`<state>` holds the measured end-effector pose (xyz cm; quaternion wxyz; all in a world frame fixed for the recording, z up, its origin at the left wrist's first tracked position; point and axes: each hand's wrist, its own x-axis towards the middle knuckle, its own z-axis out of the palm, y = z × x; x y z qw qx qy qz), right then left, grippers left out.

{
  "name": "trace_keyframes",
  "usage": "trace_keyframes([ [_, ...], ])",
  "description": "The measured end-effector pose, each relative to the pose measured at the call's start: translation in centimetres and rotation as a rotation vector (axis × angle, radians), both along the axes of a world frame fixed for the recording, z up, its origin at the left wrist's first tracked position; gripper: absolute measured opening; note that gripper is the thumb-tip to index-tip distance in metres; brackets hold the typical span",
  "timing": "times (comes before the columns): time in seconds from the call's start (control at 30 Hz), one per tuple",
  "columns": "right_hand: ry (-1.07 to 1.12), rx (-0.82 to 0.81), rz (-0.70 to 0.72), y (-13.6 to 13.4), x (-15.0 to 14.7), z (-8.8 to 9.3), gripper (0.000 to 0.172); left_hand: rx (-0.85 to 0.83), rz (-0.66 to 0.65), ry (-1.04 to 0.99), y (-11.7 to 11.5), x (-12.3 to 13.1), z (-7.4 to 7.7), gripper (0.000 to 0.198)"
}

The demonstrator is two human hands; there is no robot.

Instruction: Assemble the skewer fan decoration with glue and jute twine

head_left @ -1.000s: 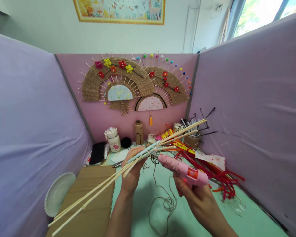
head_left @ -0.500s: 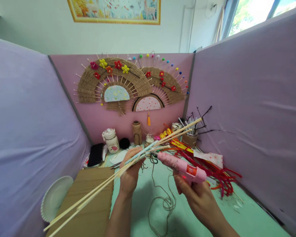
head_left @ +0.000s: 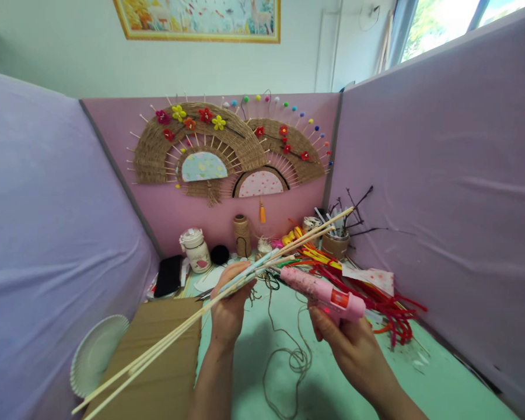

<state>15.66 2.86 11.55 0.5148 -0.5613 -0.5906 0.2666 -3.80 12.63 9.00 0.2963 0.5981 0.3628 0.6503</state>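
My left hand [head_left: 228,300] is closed around several thin wooden sticks [head_left: 170,337], which slant from the lower left up to the right. A pale blue patterned piece [head_left: 250,270] lies along the sticks at the grip. In my right hand [head_left: 347,344] is a pink hot glue gun [head_left: 319,290], gripped by its handle, with a small red light showing. Its nozzle points left, close to the sticks just right of my left hand; whether it touches them I cannot tell.
Brown cardboard [head_left: 157,356] and a white fluted plate [head_left: 97,353] lie at the left. Loose twine [head_left: 295,359] curls on the green table. Behind stand a white bottle [head_left: 196,251] and a twine spool [head_left: 241,236]. Red pipe cleaners [head_left: 398,326] spread at the right. Decorated fans [head_left: 153,154] hang on the partition.
The stick ends at the lower left have drawn slightly closer together. The glue gun stays by the sticks in nearly the same place. The whole view has shifted a little.
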Motion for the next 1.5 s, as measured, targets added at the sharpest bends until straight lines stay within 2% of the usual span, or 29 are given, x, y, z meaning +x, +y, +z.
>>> trace_keyframes([
  [0.33, -0.059, 0.028, -0.053, 0.3, 0.1, -0.2, 0.049, -0.030, -0.005, -0.049, 0.2, 0.2, -0.2, 0.026],
  [0.63, -0.050, 0.017, -0.060, 0.6, 0.4, -0.3, 0.049, -0.073, 0.021, -0.041, 0.5, 0.0, -1.1, 0.030],
  [1.03, -0.043, 0.006, -0.044, 0.9, 0.7, -0.7, 0.050, -0.056, -0.011, -0.131, 0.6, 0.4, -1.1, 0.028],
  [1.5, -0.085, 0.049, -0.092, 1.2, 1.0, -0.4, 0.049, -0.079, -0.010, -0.103, 0.6, 0.3, -1.0, 0.028],
])
